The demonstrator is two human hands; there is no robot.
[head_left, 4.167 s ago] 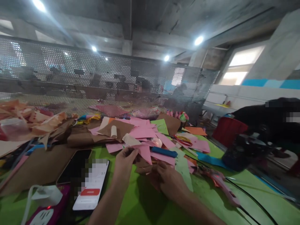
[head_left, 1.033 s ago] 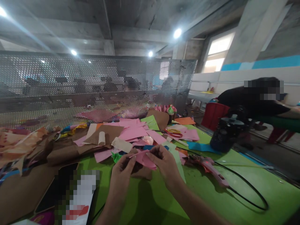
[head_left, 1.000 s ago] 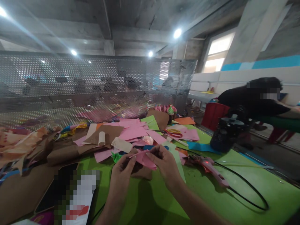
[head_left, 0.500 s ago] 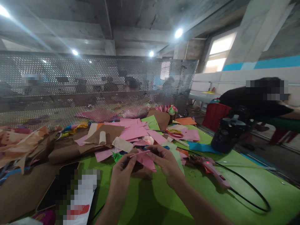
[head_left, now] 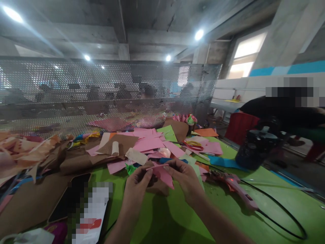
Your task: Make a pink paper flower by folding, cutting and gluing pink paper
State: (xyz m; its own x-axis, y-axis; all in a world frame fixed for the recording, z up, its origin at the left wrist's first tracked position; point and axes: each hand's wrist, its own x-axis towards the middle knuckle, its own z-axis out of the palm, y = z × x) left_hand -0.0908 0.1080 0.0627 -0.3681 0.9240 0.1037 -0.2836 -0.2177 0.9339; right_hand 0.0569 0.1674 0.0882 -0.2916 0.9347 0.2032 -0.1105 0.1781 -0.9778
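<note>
Between both hands I hold a small folded piece of pink paper [head_left: 164,176] above the green table. My left hand [head_left: 139,181] pinches its left end between thumb and fingers. At the upper right edge, my right hand [head_left: 185,178] grips the same piece, fingers curled and thumb on top. One pointed pink flap hangs down between the hands. A brown paper piece [head_left: 158,189] lies beneath, partly covered. Close behind my left hand sits a scrap of bright green paper [head_left: 130,168]. Loose pink sheets [head_left: 149,144] are heaped beyond my fingers.
A pink glue gun [head_left: 241,193] with a black cord lies on the right, beside a dark water jug [head_left: 256,147]. Scissors [head_left: 194,145] rest among the papers. A phone [head_left: 72,196] lies left. A perforated metal screen [head_left: 106,91] stands behind; a person [head_left: 286,108] bends over at right.
The view has shifted slightly, so the scene sits a little further right. Both hands keep their hold on the pink paper, with barely any change in its fold.
</note>
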